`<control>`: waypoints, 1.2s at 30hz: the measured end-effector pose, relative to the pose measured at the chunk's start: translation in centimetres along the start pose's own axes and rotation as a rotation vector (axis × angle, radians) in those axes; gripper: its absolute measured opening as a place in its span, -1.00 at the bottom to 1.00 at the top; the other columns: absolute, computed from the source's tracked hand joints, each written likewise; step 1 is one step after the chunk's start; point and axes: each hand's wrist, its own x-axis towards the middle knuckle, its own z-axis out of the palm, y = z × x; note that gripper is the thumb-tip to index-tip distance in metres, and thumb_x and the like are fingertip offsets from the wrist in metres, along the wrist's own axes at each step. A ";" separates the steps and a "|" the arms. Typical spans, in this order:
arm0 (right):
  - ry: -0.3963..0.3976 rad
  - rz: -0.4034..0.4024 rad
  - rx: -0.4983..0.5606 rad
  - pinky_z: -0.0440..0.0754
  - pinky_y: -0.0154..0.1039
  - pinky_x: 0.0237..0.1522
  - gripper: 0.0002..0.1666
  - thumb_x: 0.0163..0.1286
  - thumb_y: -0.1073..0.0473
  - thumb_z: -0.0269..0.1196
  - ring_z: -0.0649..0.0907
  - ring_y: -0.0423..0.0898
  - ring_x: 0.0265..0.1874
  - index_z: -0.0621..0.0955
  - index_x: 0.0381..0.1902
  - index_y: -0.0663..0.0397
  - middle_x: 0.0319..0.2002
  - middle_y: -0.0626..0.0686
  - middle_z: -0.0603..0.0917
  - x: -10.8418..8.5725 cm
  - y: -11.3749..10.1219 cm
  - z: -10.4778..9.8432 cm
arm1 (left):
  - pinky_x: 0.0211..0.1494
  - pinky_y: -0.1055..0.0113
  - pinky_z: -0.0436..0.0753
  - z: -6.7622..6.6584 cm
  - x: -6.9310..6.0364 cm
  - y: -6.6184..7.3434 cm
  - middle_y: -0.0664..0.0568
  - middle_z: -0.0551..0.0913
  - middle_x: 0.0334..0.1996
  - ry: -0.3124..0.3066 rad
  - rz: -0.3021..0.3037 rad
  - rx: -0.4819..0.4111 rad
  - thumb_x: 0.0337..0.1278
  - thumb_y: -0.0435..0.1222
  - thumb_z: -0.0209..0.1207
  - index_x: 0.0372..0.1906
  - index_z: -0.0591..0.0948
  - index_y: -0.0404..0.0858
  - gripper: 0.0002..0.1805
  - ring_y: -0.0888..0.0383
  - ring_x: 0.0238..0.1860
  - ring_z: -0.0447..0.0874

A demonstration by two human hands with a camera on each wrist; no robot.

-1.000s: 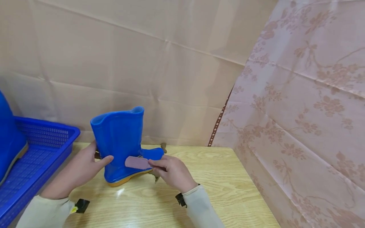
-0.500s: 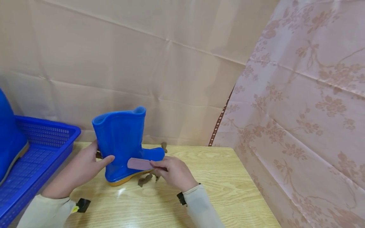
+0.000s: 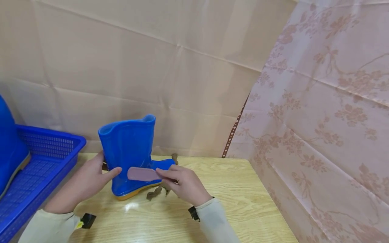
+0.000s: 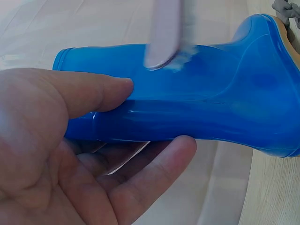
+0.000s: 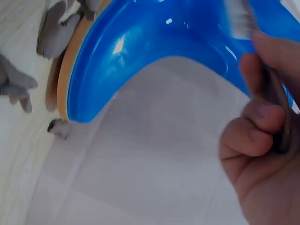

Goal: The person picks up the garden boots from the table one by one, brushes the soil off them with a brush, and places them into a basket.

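A blue rain boot point(image 3: 129, 148) with a tan sole stands upright on the table, toe to the right. My left hand point(image 3: 86, 180) holds its back, the thumb on the near side and the other fingers reaching behind it; in the left wrist view the thumb lies on the shaft. Gripped by its handle in my right hand point(image 3: 185, 184) is a pinkish brush point(image 3: 143, 173). White bristles point(image 4: 187, 56) face the boot's near side, blurred in the left wrist view. Curled fingers of the right hand point(image 5: 255, 131) hide part of the dark handle in the right wrist view.
Grey-brown scraps point(image 3: 154, 193) lie by the sole, with another piece point(image 3: 174, 157) at the table's back edge. A blue plastic basket point(image 3: 71, 143) stands left, a second blue boot point(image 3: 10, 148) in it. Cloth hangs behind and a flowered cloth point(image 3: 319, 118) on the right.
The brush shifts slightly right, then back left along the boot's side. The boot has moved a little right, and a scrap now shows below its sole. The left hand keeps its hold.
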 end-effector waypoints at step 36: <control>0.035 0.023 0.025 0.33 -0.52 -0.51 -0.56 0.46 0.18 0.36 0.39 -0.34 -0.51 0.68 0.26 -0.18 -0.40 -0.22 0.58 0.0 1.1 1.1 | 0.00 -0.26 0.69 0.1 0.0 0.0 -0.52 0.49 0.27 0.005 0.013 -0.004 0.51 -0.15 0.19 0.56 0.03 -0.53 -0.15 -0.36 0.12 0.65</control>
